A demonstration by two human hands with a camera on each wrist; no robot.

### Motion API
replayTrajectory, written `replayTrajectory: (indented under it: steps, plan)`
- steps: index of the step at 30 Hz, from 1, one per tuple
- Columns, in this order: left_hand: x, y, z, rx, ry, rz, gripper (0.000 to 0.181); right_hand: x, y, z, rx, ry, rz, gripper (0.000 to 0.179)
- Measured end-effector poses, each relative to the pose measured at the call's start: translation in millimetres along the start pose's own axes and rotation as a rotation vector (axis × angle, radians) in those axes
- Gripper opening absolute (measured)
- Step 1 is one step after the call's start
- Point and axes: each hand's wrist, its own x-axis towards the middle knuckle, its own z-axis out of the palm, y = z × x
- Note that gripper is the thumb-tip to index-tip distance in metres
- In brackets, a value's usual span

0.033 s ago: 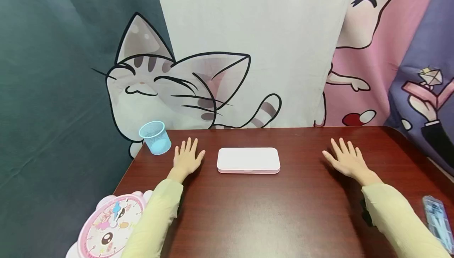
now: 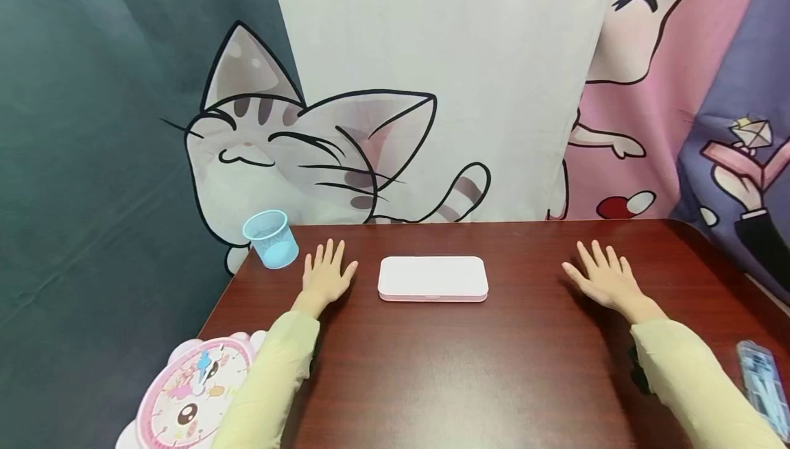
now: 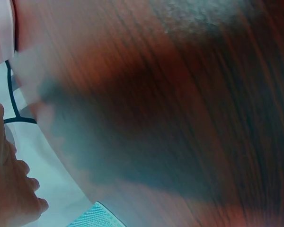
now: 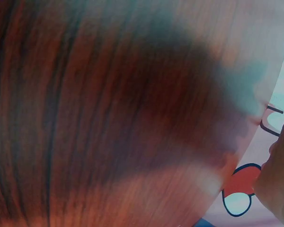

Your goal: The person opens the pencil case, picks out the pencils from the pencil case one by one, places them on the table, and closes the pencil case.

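left hand [image 2: 326,273]: flat on the tabletop [image 2: 469,367], palm down, fingers straight and a little spread, holding nothing; it lies just left of the case, not touching it. In the left wrist view only the edge of the hand [image 3: 9,184] shows at the lower left.
right hand [image 2: 601,276]: flat on the tabletop as well, palm down, fingers straight and spread, holding nothing; well apart from the case, off to its right. The right wrist view catches only a sliver of it [image 4: 279,184] at the right edge.
case [image 2: 433,278]: a white oblong box with rounded corners and a pink lower rim, lid closed, lying flat between the two hands, nearer the left one, toward the far side of the tabletop. A corner of it [image 3: 1,28] shows at the upper left of the left wrist view.
cup [image 2: 269,238]: a light blue mesh holder, tilted, at the far left corner of the tabletop, near the left hand's fingertips but apart from them.
clock [image 2: 188,391]: pink, with a cartoon face, at the near left edge beside the left sleeve [image 2: 271,380].
phone [image 2: 762,377]: lies at the near right edge, beside the right sleeve [image 2: 691,380].
backdrop [image 2: 395,92]: hanging cloths behind the tabletop, printed with a cartoon cat and other drawn figures.
sleeves: pale yellow, down to the wrists.
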Motion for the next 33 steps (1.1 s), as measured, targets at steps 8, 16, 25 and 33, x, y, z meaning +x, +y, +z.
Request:
replayTrajectory:
  steps: [8, 16, 25, 33]
  plan:
    - [1.4, 1.1, -2.4, -0.009, -0.002, -0.003, 0.064, 3.2, 0.8, 0.9, 0.004, 0.000, -0.006, 0.079]
    - [3.3, 0.8, -1.7, -0.028, 0.007, 0.031, 0.065, 15.9, -39.7, 3.9, 0.010, 0.005, -0.079, 0.077]
    - [3.5, 16.1, 7.7, -0.034, -0.009, 0.084, 0.064, 29.0, -116.7, 23.1, -0.011, 0.051, -0.232, 0.064]
    - [3.7, 35.4, 10.3, -0.054, -0.030, 0.181, 0.064, 36.9, -176.7, 39.1, -0.019, 0.020, -0.379, 0.058]
